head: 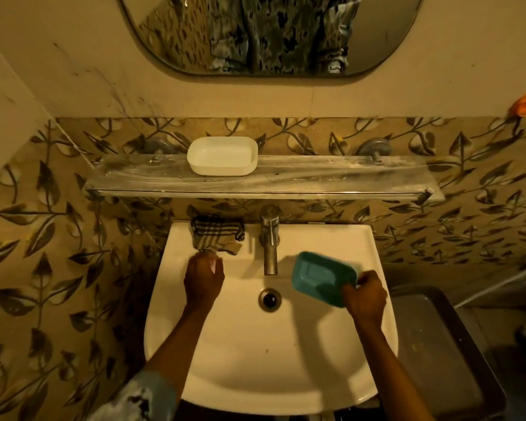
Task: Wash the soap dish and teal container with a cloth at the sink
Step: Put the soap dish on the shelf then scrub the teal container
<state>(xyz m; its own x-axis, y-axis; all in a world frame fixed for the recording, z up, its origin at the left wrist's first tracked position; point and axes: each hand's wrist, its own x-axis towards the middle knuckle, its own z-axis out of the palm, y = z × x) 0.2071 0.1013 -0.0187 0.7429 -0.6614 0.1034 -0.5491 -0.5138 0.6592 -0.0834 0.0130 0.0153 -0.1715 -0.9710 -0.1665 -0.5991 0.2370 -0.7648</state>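
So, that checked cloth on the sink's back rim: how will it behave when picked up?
The crumpled dark-checked fabric cloth lies bunched and draped on the back rim of the white ceramic sink, so it will probably go limp and hang. It looks thin, so likely light, though heavier if wet. It seems unlikely to roll or break.

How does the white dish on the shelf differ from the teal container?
The white soap dish sits level on the shelf, untouched; the teal container is tilted over the sink, gripped by the right hand. Both are rounded rectangular trays.
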